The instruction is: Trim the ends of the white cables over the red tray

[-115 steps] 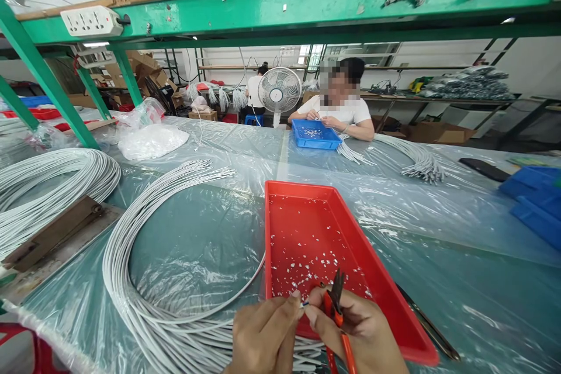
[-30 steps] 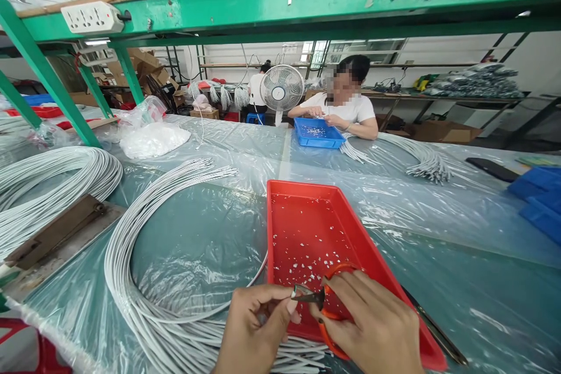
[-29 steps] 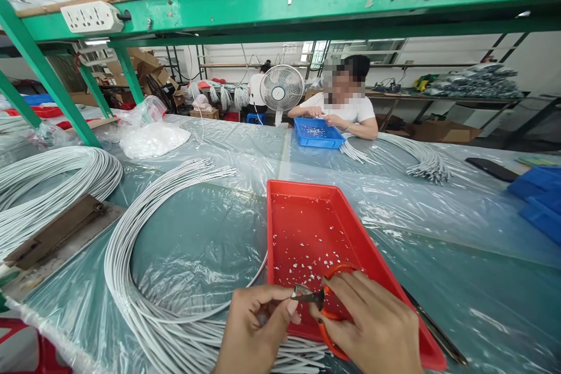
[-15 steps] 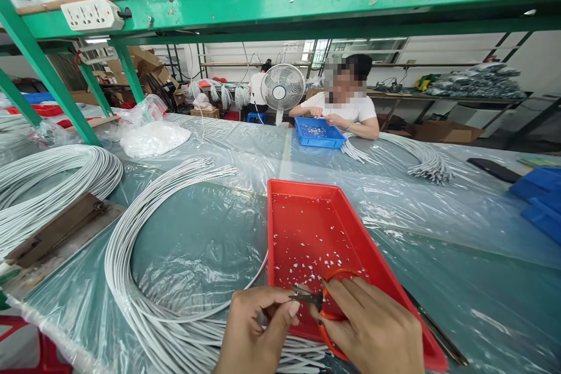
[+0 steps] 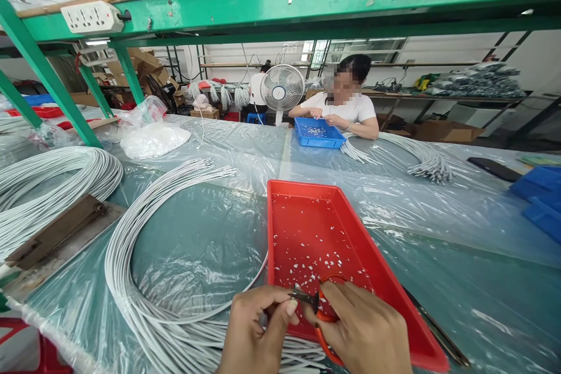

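Note:
My left hand (image 5: 258,327) is closed in a pinch at the near edge of the red tray (image 5: 302,219). Between its thumb and forefinger is the end of a thin white cable, mostly hidden by the fingers. Small orange-handled scissors (image 5: 314,302) are gripped in my right hand (image 5: 368,327), their dark blades pointing left and meeting the left fingertips. Small white scraps lie scattered over the tray floor. A coiled bundle of white cables (image 5: 120,251) curves round on the left and passes under my hands.
Another cable coil (image 5: 99,169) and a brown metal block (image 5: 56,231) lie to the left. Long metal tweezers (image 5: 438,327) rest right of the tray. Across the plastic-covered table, a co-worker (image 5: 350,106) works over a blue tray (image 5: 322,142). A green shelf beam (image 5: 245,6) crosses overhead.
My right hand has shifted slightly left with the scissors, and their blades look more closed together. My left hand stays almost in place.

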A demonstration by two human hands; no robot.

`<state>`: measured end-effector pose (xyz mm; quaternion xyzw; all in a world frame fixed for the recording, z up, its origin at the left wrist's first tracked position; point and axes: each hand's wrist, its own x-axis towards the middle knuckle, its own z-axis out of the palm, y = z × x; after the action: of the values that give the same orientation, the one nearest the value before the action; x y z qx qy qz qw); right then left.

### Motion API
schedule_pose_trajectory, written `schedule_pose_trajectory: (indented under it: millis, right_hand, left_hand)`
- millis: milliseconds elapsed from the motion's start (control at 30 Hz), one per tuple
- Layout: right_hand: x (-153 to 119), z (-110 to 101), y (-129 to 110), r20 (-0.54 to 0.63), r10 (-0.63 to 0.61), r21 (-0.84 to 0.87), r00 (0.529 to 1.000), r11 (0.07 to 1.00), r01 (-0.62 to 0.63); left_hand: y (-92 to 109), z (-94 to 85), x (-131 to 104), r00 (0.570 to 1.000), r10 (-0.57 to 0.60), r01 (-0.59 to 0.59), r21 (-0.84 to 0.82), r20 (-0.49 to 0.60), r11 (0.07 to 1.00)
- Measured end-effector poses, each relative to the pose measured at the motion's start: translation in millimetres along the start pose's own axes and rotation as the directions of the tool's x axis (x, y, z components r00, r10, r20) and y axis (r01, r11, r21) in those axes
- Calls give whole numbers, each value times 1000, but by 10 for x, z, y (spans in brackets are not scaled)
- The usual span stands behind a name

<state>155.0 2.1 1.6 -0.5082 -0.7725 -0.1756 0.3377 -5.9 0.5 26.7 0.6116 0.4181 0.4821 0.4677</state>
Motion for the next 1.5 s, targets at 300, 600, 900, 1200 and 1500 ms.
schedule_pose_trajectory:
  millis: [300,600,900,1200,1500]
  right_hand:
    - [-9,9,-13,-11,-37,-69,999,997,36]
    - [-21,25,4,-29,-40,-35,999,999,39]
    - [-75,22,58,-89,-144,-94,986,986,136]
    - [-39,36,3,106,227,458,968,853,-250]
    - [100,-72,-140,554,386,717,738,230,-658]
  left_hand:
    - [5,14,11,1000,-19,19,-55,1,998]
    - [5,8,17,999,-45,47,-78,22,996]
    - [-83,-3,0,996,-86,85,-32,-8,996]
    - [-50,-31,-5,990,-141,141,-97,16,985]
    - [-65,-2,-28,980,-106,109,-13,166,994]
